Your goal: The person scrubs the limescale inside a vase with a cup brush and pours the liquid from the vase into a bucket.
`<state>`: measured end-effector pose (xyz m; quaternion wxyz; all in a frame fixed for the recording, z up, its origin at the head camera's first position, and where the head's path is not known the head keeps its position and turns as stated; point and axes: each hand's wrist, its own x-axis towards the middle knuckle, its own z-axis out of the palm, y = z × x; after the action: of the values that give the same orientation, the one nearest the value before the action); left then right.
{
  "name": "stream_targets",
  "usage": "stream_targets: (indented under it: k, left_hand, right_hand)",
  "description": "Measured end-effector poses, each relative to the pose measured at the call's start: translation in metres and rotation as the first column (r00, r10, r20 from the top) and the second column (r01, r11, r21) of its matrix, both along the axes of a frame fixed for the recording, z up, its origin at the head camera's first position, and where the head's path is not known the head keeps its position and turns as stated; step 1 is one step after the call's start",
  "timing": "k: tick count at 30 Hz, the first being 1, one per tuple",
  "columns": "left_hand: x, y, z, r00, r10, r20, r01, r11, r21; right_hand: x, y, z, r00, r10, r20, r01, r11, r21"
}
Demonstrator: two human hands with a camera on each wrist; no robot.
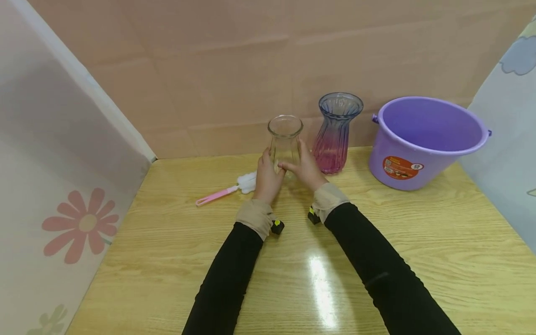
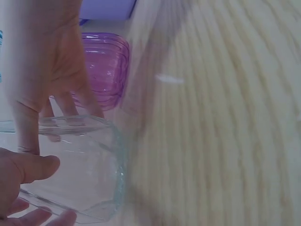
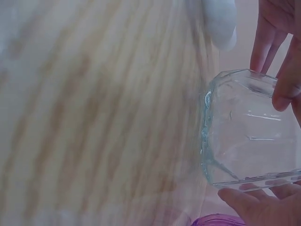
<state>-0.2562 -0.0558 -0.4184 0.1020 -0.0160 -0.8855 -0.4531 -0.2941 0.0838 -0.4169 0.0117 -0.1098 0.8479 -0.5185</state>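
A clear glass vase stands upright between the two hands, its round rim uppermost. My left hand grips its left side, and my right hand holds the right side with the thumb across the front. In the left wrist view, the fingers of both hands lie along opposite walls of the clear vase. The right wrist view shows the vase's thick base close to the tabletop; whether they touch I cannot tell. Just right of the right hand is a blue-to-pink glass vase.
A cleaning brush with a pink handle and white sponge head lies left of the left hand. At the right stands a purple bucket with an orange label. A brown covered wall rises behind the wooden table.
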Motion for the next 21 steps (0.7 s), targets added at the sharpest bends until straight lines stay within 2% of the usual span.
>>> stream_targets:
  k: [9,14,21]
  left_hand:
    - [-0.007,0.002,-0.002,0.999,0.024,-0.021,-0.025,0.999,-0.047]
    - [-0.008,0.006,-0.002,0.999,0.038,-0.014,-0.039,0.998,-0.043]
    - [-0.011,0.005,-0.004,0.999,0.030,-0.043,-0.033,0.997,-0.074]
  right_hand:
    - [-0.009,-0.003,0.001,1.000,0.008,-0.015,-0.008,1.000,0.008]
    - [-0.012,-0.003,0.002,1.000,0.018,-0.014,-0.018,0.999,0.036]
    - [-0.016,-0.005,0.002,1.000,0.008,-0.009,-0.008,0.999,0.043]
